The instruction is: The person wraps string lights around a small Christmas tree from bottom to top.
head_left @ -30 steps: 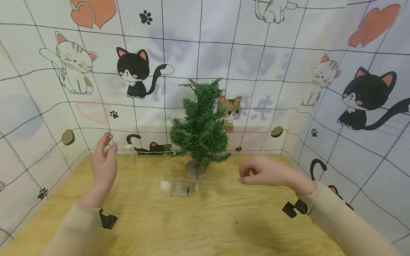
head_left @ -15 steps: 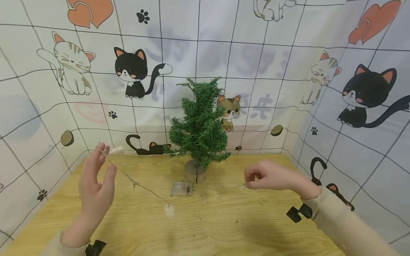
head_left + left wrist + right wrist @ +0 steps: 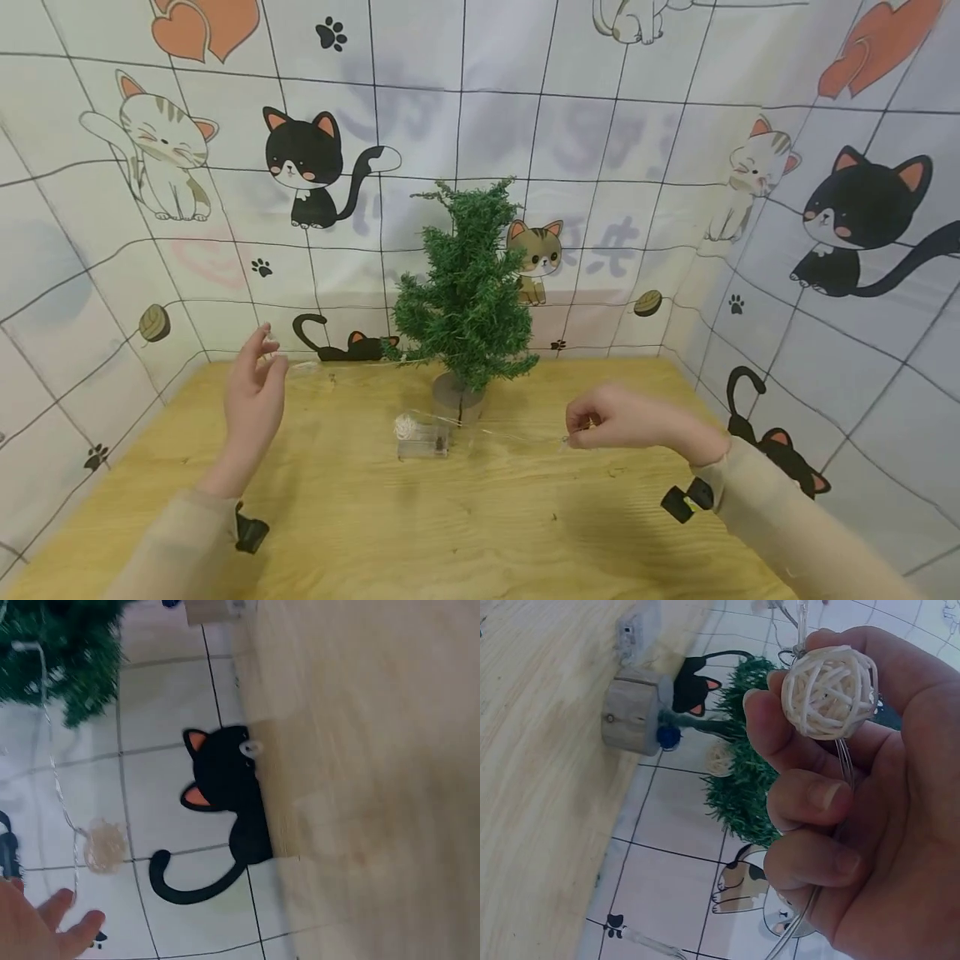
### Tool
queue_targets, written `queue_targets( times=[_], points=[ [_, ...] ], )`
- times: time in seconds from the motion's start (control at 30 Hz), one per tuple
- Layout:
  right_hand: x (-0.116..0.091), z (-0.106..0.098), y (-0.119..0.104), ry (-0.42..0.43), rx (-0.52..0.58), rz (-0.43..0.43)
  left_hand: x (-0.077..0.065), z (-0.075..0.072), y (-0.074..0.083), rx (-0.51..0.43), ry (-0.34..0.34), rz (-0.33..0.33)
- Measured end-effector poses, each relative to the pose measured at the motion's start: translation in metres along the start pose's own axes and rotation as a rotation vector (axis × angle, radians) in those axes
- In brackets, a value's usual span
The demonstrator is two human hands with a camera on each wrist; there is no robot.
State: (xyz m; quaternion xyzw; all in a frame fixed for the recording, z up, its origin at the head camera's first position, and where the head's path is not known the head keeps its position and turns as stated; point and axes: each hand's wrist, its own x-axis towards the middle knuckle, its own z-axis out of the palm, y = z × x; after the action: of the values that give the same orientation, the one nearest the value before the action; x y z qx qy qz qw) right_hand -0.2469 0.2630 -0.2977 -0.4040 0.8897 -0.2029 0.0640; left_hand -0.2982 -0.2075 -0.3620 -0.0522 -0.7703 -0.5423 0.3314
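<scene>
My right hand grips a clear light-string wire right of the tree. Fingers curl round it, and a white woven ball sits at thumb and forefinger in the right wrist view. Left of the tree my left hand is raised, thumb apart from relaxed fingers. In the left wrist view the string, with a woven ball, runs from the branches down to these fingertips. The small green artificial tree stands upright on its round wooden base.
A clear battery box lies on the wooden table before the tree. Another woven ball hangs over it in the head view. Close behind the tree is a cat-print cloth wall, which also closes both sides.
My left hand dipped left with open fingers, then came back right and up. A hanging woven ball swung down toward me, then back over the box. My right hand stays nearly still, gripping the wire.
</scene>
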Motion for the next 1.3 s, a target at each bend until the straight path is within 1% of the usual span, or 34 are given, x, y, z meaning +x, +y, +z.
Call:
queue_targets(
  times=[0.07,0.1,0.2,0.3,0.37,0.43,0.5,0.57,0.63,0.73,0.83,0.9,0.97,1.07,1.13,1.2,1.23,1.3],
  points=[
    [0.002,0.003,0.000,-0.012,0.011,0.010,0.020,0.010,-0.009,-0.008,-0.035,-0.009],
    [0.002,0.003,0.000,-0.015,0.025,0.013,0.029,0.014,-0.010,-0.024,-0.053,0.004],
    [0.003,-0.004,0.000,-0.005,0.064,0.023,0.057,0.027,-0.005,-0.062,-0.080,0.041],
    [0.001,-0.024,0.002,0.027,0.115,0.077,0.082,0.039,0.007,-0.093,-0.094,0.046],
    [0.001,-0.040,0.003,0.060,0.185,0.114,0.096,0.043,0.014,-0.084,-0.117,0.014],
    [0.001,-0.059,0.003,0.121,0.281,0.146,0.105,0.047,0.017,-0.074,-0.172,-0.032],
    [0.002,-0.079,0.002,0.190,0.407,0.151,0.109,0.051,0.016,-0.064,-0.226,-0.086],
    [0.006,-0.101,0.000,0.275,0.552,0.135,0.107,0.052,0.013,-0.059,-0.260,-0.121],
    [0.012,-0.123,-0.007,0.348,0.661,0.080,0.102,0.053,0.009,-0.059,-0.268,-0.137],
    [0.024,-0.155,-0.020,0.413,0.832,-0.059,0.092,0.055,0.006,-0.060,-0.245,-0.117],
    [0.038,-0.183,-0.039,0.421,0.999,-0.224,0.086,0.055,0.007,-0.067,-0.223,-0.073],
    [0.049,-0.198,-0.053,0.420,1.083,-0.290,0.083,0.053,0.010,-0.089,-0.203,-0.058],
    [0.060,-0.211,-0.065,0.428,1.148,-0.333,0.083,0.051,0.014,-0.113,-0.186,-0.053],
    [0.075,-0.224,-0.082,0.483,1.242,-0.326,0.086,0.049,0.019,-0.147,-0.175,-0.067],
    [0.087,-0.231,-0.087,0.521,1.333,-0.324,0.090,0.050,0.023,-0.164,-0.184,-0.084],
    [0.098,-0.236,-0.088,0.575,1.406,-0.311,0.095,0.052,0.027,-0.176,-0.201,-0.099],
    [0.104,-0.238,-0.086,0.607,1.419,-0.296,0.097,0.054,0.030,-0.182,-0.209,-0.108],
    [0.115,-0.241,-0.079,0.666,1.426,-0.241,0.101,0.056,0.035,-0.191,-0.229,-0.125]
  ],
)
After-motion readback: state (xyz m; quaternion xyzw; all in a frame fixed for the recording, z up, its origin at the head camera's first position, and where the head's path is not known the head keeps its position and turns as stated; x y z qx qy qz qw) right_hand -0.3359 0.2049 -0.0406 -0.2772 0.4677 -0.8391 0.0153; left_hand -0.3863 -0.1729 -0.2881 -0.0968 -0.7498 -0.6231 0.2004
